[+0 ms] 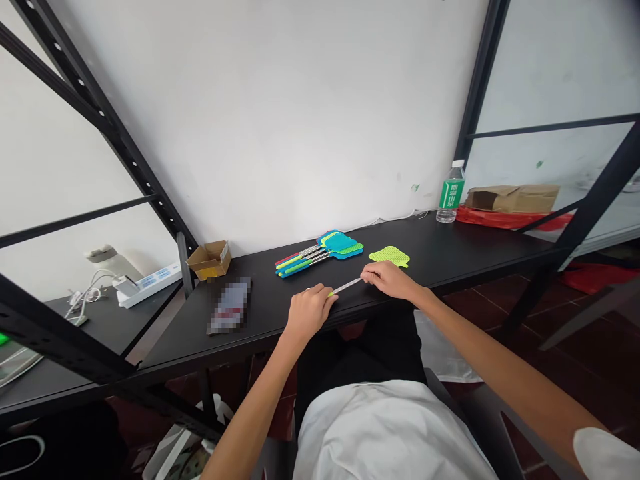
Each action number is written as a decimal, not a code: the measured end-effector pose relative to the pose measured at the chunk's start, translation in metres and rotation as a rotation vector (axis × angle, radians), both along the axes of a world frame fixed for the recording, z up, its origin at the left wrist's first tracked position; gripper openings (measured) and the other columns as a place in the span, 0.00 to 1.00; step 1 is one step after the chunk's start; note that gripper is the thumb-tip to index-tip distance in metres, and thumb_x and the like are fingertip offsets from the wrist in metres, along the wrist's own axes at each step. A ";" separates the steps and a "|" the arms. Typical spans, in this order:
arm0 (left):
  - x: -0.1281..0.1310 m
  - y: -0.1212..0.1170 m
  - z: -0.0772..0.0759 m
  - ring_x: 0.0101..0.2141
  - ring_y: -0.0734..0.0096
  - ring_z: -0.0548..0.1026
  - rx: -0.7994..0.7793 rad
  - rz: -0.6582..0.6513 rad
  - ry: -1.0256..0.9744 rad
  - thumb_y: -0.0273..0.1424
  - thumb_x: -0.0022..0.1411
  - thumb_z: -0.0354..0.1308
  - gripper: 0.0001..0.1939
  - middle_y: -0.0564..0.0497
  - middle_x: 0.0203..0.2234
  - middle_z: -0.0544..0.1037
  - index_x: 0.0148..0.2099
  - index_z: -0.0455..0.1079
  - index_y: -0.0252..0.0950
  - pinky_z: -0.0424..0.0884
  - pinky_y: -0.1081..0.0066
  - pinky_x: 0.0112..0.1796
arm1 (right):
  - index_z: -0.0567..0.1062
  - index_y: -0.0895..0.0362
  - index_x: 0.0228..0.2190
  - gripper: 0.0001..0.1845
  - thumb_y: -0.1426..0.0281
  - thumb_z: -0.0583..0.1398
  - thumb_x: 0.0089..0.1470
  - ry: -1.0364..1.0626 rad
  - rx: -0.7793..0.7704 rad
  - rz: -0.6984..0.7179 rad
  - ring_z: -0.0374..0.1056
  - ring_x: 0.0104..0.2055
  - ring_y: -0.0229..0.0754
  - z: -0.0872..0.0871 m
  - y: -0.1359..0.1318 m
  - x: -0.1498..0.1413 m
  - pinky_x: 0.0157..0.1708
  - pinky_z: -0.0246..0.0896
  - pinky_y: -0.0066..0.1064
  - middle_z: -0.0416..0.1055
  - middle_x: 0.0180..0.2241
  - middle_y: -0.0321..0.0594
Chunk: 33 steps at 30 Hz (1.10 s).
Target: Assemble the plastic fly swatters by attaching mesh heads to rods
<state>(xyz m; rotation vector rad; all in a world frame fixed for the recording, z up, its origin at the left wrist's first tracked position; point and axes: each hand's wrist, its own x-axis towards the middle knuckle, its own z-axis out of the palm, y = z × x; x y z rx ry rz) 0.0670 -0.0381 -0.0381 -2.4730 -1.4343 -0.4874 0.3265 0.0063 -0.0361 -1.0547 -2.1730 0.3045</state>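
Between my two hands stretches a thin metal rod (347,285) above the front of the black table. My left hand (309,310) is closed round its yellow-green handle end, which mostly hides under the fingers. My right hand (386,277) pinches the rod's other end. Just beyond the right hand lies a separate yellow-green fly swatter head (390,255), flat on the tabletop. Farther back, a pile of fly swatters (320,252) in blue, green, yellow and red rests with heads to the right and handles to the left.
On the table (280,300), a small open cardboard box (210,260) and a blurred phone-like object (230,307) are at left. A water bottle (451,192) and a brown box (515,199) on red plastic stand at right. A power strip (150,285) lies beyond the left post.
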 end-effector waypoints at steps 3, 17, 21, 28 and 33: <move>0.000 0.000 0.000 0.34 0.68 0.75 0.005 -0.001 -0.001 0.42 0.73 0.40 0.20 0.49 0.35 0.76 0.44 0.72 0.41 0.57 0.72 0.28 | 0.71 0.56 0.23 0.20 0.62 0.52 0.63 -0.006 -0.050 -0.005 0.62 0.24 0.38 -0.001 0.000 0.000 0.28 0.50 0.30 0.69 0.20 0.36; 0.001 -0.001 0.000 0.35 0.67 0.75 -0.017 -0.002 -0.016 0.42 0.73 0.40 0.21 0.48 0.36 0.76 0.46 0.73 0.42 0.59 0.73 0.30 | 0.66 0.56 0.17 0.29 0.51 0.50 0.61 0.083 -0.232 0.035 0.52 0.19 0.35 0.003 -0.003 0.000 0.23 0.44 0.31 0.59 0.15 0.34; 0.001 0.000 -0.001 0.35 0.68 0.75 -0.009 -0.001 -0.017 0.42 0.73 0.40 0.21 0.49 0.36 0.76 0.46 0.73 0.42 0.59 0.72 0.30 | 0.65 0.56 0.17 0.29 0.50 0.50 0.61 0.100 -0.266 0.047 0.51 0.18 0.35 0.003 -0.002 0.000 0.22 0.45 0.31 0.58 0.15 0.33; -0.001 0.001 -0.002 0.35 0.67 0.75 -0.003 -0.013 -0.016 0.42 0.73 0.40 0.20 0.50 0.36 0.76 0.46 0.73 0.42 0.57 0.72 0.28 | 0.64 0.56 0.16 0.30 0.50 0.50 0.62 0.106 -0.274 0.046 0.50 0.17 0.34 0.002 -0.002 0.000 0.23 0.45 0.30 0.58 0.15 0.33; 0.000 0.001 -0.002 0.35 0.67 0.75 0.003 -0.010 -0.011 0.42 0.72 0.43 0.18 0.50 0.37 0.77 0.46 0.72 0.42 0.58 0.72 0.29 | 0.64 0.56 0.15 0.32 0.48 0.49 0.61 0.117 -0.289 0.037 0.54 0.17 0.35 0.002 -0.003 -0.001 0.23 0.47 0.31 0.59 0.14 0.34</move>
